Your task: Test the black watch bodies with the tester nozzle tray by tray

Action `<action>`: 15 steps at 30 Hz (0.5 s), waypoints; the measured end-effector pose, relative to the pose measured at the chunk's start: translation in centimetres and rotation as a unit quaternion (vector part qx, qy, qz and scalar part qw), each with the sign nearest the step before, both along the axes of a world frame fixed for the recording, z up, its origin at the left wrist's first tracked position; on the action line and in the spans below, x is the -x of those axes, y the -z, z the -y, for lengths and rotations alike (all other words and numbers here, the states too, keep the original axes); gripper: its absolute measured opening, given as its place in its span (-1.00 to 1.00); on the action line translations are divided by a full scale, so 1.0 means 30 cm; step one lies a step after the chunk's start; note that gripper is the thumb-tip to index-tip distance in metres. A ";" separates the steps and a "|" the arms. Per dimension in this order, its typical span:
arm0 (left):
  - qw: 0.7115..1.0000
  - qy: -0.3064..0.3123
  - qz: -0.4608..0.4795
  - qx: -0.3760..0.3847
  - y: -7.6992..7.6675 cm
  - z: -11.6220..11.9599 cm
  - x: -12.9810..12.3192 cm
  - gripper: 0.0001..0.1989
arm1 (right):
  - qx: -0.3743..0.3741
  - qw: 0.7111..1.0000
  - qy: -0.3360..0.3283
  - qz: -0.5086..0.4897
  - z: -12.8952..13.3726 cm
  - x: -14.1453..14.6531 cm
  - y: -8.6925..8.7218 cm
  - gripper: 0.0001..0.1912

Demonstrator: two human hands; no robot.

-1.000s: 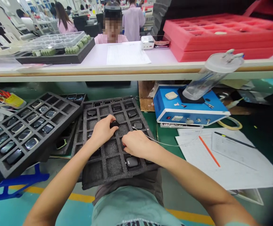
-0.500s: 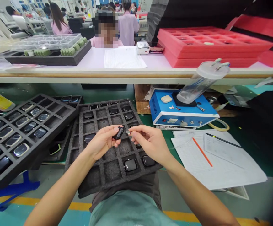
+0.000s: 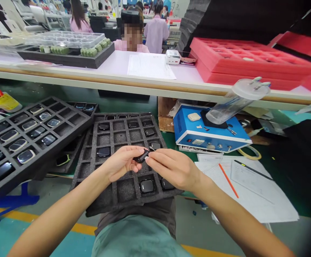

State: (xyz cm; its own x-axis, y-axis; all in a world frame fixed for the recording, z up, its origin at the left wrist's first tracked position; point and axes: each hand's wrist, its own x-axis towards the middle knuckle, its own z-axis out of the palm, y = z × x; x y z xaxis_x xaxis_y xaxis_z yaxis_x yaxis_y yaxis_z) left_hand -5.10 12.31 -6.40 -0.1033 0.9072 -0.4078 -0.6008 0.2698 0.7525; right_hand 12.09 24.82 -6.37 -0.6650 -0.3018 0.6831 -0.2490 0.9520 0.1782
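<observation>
My left hand [image 3: 120,163] is shut on a small black smartwatch body [image 3: 142,156], held above the middle of a grey foam tray [image 3: 124,191] on my lap. My right hand [image 3: 171,169] pinches a thin wired metal probe [image 3: 151,148], its tip at the upper edge of the watch body. The two hands nearly touch. Below them, several black watch bodies sit in the tray's cells, such as one [image 3: 147,186] near the front. The hands hide the tray's middle cells.
To the left, a tilted foam tray [image 3: 50,117] holds several watches. A blue bench instrument [image 3: 211,137] with a clear cylinder [image 3: 237,100] stands to the right, beside papers [image 3: 248,189] and an orange pen [image 3: 228,180]. Red foam trays [image 3: 252,60] and a co-worker [image 3: 155,35] are beyond the shelf.
My left hand has lifted the black watch body from the tray. My right hand has brought the wired probe against it, and the hands have drawn closer together. The whole view has shifted slightly.
</observation>
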 end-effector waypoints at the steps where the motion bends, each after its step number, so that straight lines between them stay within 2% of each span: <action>1: 1.000 0.001 0.000 0.002 0.001 0.001 -0.002 -0.85 | -0.016 1.000 0.000 0.004 -0.002 -0.002 -0.004 -0.76; 6: 1.000 0.005 -0.008 0.020 0.004 0.002 -0.016 -0.88 | -0.059 0.998 0.015 0.025 -0.005 -0.010 0.001 -0.72; 9: 0.999 -0.004 -0.022 0.023 0.004 0.000 -0.031 -0.85 | -0.032 0.997 0.025 0.067 -0.001 -0.013 0.010 -0.67; 12: 0.998 -0.024 -0.064 0.012 0.003 -0.001 -0.047 -0.79 | 0.106 0.990 0.020 0.087 -0.003 -0.009 0.028 -0.71; 15: 0.992 -0.029 -0.126 0.001 0.003 -0.001 -0.064 -0.72 | 0.304 0.948 0.050 0.074 -0.012 0.004 0.058 -0.82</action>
